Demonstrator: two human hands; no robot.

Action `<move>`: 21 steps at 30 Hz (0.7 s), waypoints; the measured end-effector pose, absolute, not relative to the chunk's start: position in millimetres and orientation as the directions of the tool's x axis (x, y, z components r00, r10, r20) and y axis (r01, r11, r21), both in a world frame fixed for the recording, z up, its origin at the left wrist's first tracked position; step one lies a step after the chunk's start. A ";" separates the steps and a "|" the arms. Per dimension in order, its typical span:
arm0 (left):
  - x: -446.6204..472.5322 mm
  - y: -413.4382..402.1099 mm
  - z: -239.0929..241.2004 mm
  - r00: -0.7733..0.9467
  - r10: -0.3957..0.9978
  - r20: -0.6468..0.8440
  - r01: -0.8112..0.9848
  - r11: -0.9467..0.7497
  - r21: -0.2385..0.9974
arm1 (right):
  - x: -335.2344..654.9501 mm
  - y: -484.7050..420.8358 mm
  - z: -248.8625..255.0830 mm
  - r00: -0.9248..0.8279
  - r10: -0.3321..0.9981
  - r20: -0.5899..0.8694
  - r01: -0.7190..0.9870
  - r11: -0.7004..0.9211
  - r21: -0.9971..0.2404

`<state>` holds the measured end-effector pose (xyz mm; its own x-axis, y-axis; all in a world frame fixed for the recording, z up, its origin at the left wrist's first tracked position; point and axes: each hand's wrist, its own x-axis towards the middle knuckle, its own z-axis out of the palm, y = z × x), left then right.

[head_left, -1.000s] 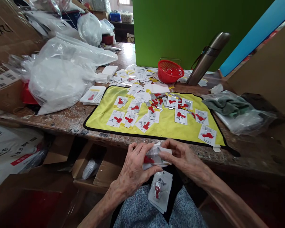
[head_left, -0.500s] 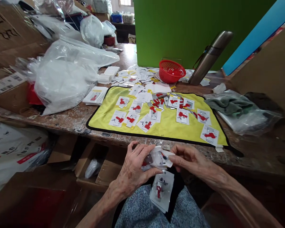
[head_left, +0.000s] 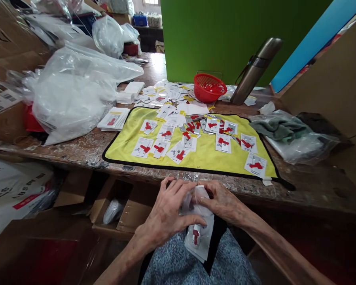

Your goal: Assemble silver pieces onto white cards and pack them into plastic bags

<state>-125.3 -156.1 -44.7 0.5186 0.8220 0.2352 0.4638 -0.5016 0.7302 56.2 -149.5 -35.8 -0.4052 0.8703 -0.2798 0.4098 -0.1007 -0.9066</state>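
My left hand (head_left: pixel 170 209) is closed on a small clear plastic bag (head_left: pixel 202 194) above my lap. My right hand (head_left: pixel 222 202) pinches the same bag from the other side, its fingertips partly hidden by the plastic. Below the bag, a stack of bagged cards (head_left: pixel 197 243) with a red-and-metal piece showing rests on my lap, partly under my left thumb. On the yellow cloth (head_left: pixel 148 164) ahead lie several printed cards (head_left: pixel 142 148) with red-handled metal pieces on them. A pile of loose metal pieces (head_left: pixel 194 126) is at the cloth's far middle.
A red basket (head_left: pixel 210 88) and a leaning steel flask (head_left: pixel 256 71) stand at the back before a green panel (head_left: pixel 240 35). Large plastic bags (head_left: pixel 74 91) crowd the left. A grey-green rag (head_left: pixel 284 126) lies at right. Open cardboard boxes (head_left: pixel 136 211) sit below the table edge.
My right hand has moved left and closer to my left hand, onto the plastic bag. The white card it pinched is now mostly hidden. The view has shifted slightly.
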 end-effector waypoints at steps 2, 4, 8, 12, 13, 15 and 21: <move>-128.4 -152.0 -39.2 0.501 0.860 0.099 0.445 -0.354 0.823 | 57.6 -148.8 -33.1 -0.418 0.852 -0.315 0.387 -0.146 -0.910; -130.2 -148.9 -36.5 0.516 0.856 -0.041 0.371 -0.179 0.911 | 60.6 -148.9 -30.8 -0.491 0.780 -0.387 0.301 -0.265 -0.916; -126.7 -148.6 -40.4 0.571 0.806 -0.156 0.235 0.021 0.972 | 64.8 -151.4 -34.4 -0.564 0.683 -0.464 0.272 -0.376 -0.886; -121.8 -153.0 -46.6 0.552 0.812 -0.188 0.176 0.107 0.979 | 62.0 -155.2 -44.5 -0.564 0.673 -0.478 0.281 -0.388 -0.878; -121.4 -153.9 -47.4 0.524 0.829 -0.195 0.162 0.128 0.979 | 61.5 -155.8 -45.9 -0.584 0.649 -0.487 0.247 -0.429 -0.869; -121.0 -155.1 -47.8 0.482 0.851 -0.207 0.130 0.164 0.978 | 61.6 -155.9 -46.1 -0.624 0.603 -0.496 0.178 -0.509 -0.842; -118.1 -155.1 -47.1 0.531 0.797 -0.289 0.017 0.330 0.944 | 67.9 -156.4 -38.5 -0.625 0.605 -0.494 0.154 -0.524 -0.837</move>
<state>-118.1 -155.1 -47.1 0.5307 0.7969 -0.2887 0.0173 0.3303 0.9437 67.9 -156.4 -38.5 -0.6249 0.6049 -0.4935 0.1538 -0.5244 -0.8375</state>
